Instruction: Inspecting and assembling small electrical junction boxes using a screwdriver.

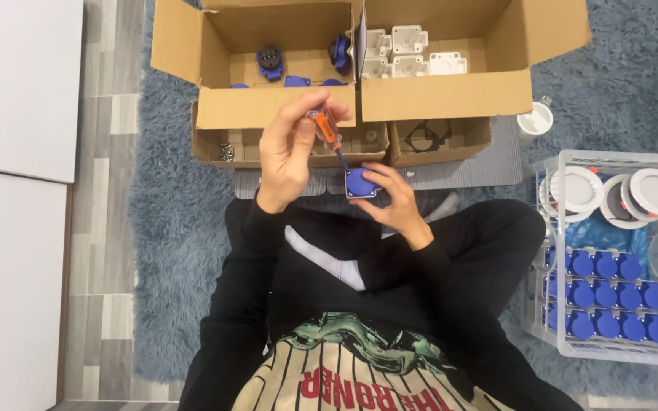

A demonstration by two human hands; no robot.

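Shaggy grey-blue carpet (pixel 177 221) covers the floor beside pale wood-look planks, and a person in black sleeves sits cross-legged on it. Just above the knees, the right hand (pixel 396 199) cups a small square socket (pixel 361 183) with a round blue lid, fingers curled around its edges from below and from the right. The left hand (pixel 287 152) is closed around the orange handle of a slim screwdriver (pixel 327 133), pinched between thumb and fingertips, its dark shaft slanting down to meet the socket's upper left corner. At the person's right stands a clear plastic crate (pixel 611 160) packed with rows of matching blue-lidded sockets (pixel 607 293), with round white discs (pixel 626 194) stacked at its far end. Beyond the hands lie shallow cardboard trays (pixel 436 148) holding small parts and thin black rings. Farther off, two open cardboard boxes stand side by side: the left box (pixel 268 103) holds loose blue and black pieces, the right box (pixel 451 95) holds blocky white plastic housings (pixel 409 53).
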